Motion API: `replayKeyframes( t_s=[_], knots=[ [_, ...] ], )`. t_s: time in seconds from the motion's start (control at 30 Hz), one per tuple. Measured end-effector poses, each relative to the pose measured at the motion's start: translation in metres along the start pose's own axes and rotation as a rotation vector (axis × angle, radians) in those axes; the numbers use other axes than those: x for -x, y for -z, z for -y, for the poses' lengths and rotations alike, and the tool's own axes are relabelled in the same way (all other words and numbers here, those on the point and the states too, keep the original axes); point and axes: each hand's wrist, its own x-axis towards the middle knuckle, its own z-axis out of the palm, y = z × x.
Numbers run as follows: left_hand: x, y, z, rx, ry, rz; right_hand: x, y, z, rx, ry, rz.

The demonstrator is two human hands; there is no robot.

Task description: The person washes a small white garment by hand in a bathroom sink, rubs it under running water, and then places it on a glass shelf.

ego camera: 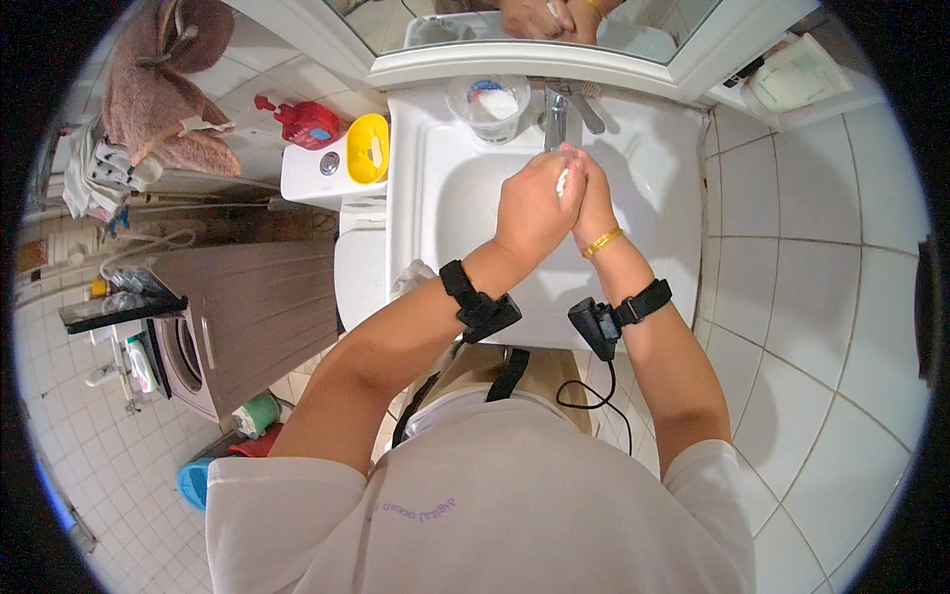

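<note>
My left hand point(531, 204) and my right hand point(597, 197) are pressed together in front of the chrome faucet point(555, 128), over the white washbasin point(467, 193). A white substance point(562, 183), perhaps lather or paste, shows along the thumb side of my left hand. Whatever lies between the palms is hidden. A gold bracelet point(603, 242) circles my right wrist, and black straps with small devices sit on both forearms. Behind the hands, a clear plastic tub point(490, 134) with white powder point(499, 104) stands on the basin's back ledge.
Beside the faucet lies a thin grey-handled tool point(591, 119). On the toilet tank point(303, 177) at left are a yellow soap dish point(357, 152) with a pale bar and a red pump bottle point(308, 125). A white-framed mirror point(519, 65) overhangs the back; a tiled wall point(809, 297) bounds the right.
</note>
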Motion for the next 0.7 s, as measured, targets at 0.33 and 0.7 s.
replayKeyframes(
  t_s=[0.33,0.7],
  knots=[
    [-0.008,0.002,0.011,-0.071,0.197,0.114,0.003,0.002,-0.005,0.286,0.126,-0.005],
    [-0.033,0.011,0.048,0.016,0.410,0.126,0.035,-0.024,0.018,0.413,-0.051,0.064]
  ],
)
